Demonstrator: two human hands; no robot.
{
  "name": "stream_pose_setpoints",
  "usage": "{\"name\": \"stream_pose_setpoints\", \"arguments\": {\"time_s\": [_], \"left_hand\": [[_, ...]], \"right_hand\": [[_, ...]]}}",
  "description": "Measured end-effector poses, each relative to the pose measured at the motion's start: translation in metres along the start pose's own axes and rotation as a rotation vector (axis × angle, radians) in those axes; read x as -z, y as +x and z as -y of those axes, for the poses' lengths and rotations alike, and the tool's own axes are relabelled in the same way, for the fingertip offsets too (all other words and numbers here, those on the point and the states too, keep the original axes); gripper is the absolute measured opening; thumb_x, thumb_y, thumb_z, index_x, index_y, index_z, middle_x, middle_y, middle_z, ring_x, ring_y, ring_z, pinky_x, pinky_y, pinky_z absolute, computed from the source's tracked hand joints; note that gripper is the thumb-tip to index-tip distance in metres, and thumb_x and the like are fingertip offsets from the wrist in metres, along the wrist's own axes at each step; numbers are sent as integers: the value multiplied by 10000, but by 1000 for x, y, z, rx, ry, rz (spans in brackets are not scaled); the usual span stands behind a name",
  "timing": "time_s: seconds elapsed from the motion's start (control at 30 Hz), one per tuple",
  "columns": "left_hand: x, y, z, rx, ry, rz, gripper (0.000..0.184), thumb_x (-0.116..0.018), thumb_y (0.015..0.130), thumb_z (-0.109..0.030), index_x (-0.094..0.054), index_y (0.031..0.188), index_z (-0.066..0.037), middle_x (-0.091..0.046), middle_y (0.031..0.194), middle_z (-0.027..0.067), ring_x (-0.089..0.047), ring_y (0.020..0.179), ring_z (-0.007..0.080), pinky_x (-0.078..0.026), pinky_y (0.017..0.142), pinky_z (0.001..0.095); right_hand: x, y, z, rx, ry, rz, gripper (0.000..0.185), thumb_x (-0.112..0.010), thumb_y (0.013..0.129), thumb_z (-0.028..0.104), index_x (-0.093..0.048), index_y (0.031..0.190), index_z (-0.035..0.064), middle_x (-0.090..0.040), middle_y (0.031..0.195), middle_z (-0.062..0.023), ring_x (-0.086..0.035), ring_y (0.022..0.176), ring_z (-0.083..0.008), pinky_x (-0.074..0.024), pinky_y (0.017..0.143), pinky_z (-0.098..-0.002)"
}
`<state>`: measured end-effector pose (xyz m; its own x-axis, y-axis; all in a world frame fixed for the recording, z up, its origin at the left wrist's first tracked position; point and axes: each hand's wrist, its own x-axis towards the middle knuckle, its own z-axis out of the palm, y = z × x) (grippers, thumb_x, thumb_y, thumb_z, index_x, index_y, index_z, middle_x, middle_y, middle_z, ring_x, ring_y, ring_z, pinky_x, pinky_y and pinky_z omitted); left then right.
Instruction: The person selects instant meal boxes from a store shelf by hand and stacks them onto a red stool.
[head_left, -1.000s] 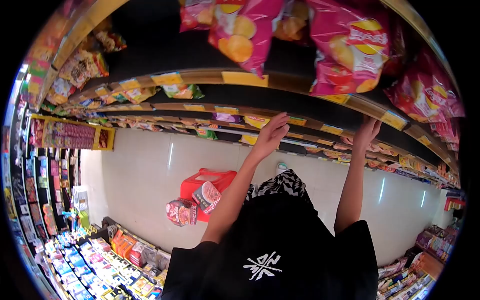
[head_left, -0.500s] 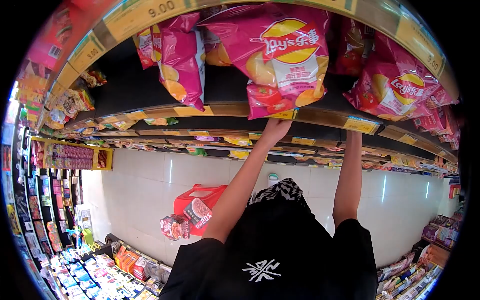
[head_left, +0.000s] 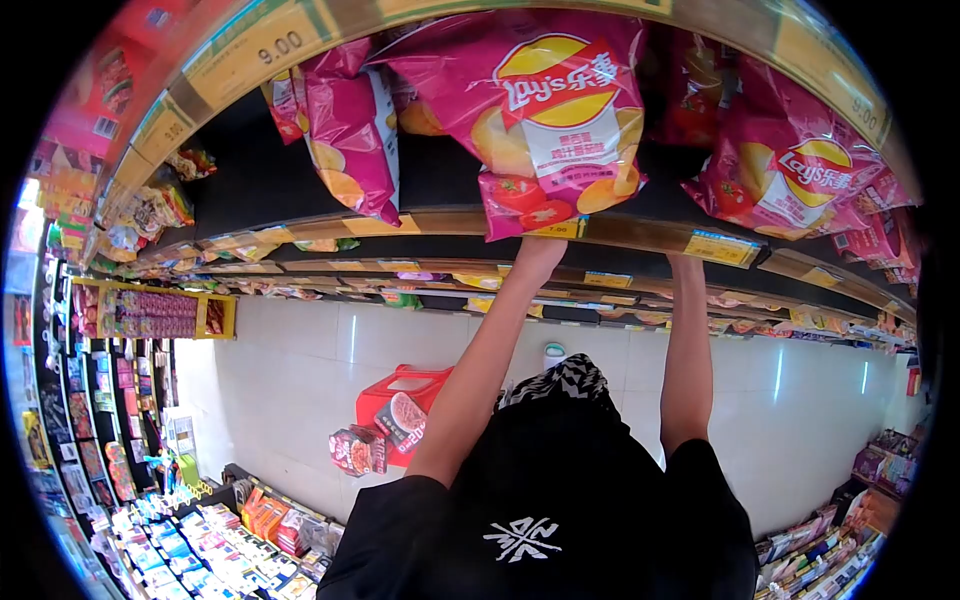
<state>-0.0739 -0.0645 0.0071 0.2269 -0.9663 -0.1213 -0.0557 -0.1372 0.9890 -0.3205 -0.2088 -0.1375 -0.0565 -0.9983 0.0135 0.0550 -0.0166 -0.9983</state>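
while middle chip bag [head_left: 562, 130] sits just above your left hand [head_left: 541, 258], long axis near-upright, right hand [head_left: 686, 267] lies farther (fingers hidden, can't tell grips).

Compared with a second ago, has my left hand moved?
Yes: your left hand has moved rightward and up to the shelf edge, just below the 7.00 price tag.

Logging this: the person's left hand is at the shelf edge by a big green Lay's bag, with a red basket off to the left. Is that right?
Not the colour: the head view shows the Lay's bag is magenta, not green. The rest holds: the left hand is at the shelf edge by it, and the red basket is off to the left.
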Motion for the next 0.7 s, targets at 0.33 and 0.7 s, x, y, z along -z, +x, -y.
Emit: {"name": "stream_pose_setpoints", "arguments": {"time_s": [0.33,0.7], "left_hand": [[72,-64,29,-119,-441,-81,522,-515,934,-197,-281,1365,-18,-413,1307,113,-425,1154,158,-331,982,281],[198,-236,118,103,-376,-396,637,-519,921,-150,-156,1427,-14,-362,1360,109,-401,1185,171,-320,1000,297]], "right_hand": [[-111,-140,105,-152,275,98,345,-542,900,139,-454,1211,19,-548,1099,-48,-493,968,-127,-386,885,-265],[-217,-272,77,-143,-51,717,338,-504,905,98,-412,1219,13,-519,1139,-76,-488,1031,-135,-370,911,-258]]}}
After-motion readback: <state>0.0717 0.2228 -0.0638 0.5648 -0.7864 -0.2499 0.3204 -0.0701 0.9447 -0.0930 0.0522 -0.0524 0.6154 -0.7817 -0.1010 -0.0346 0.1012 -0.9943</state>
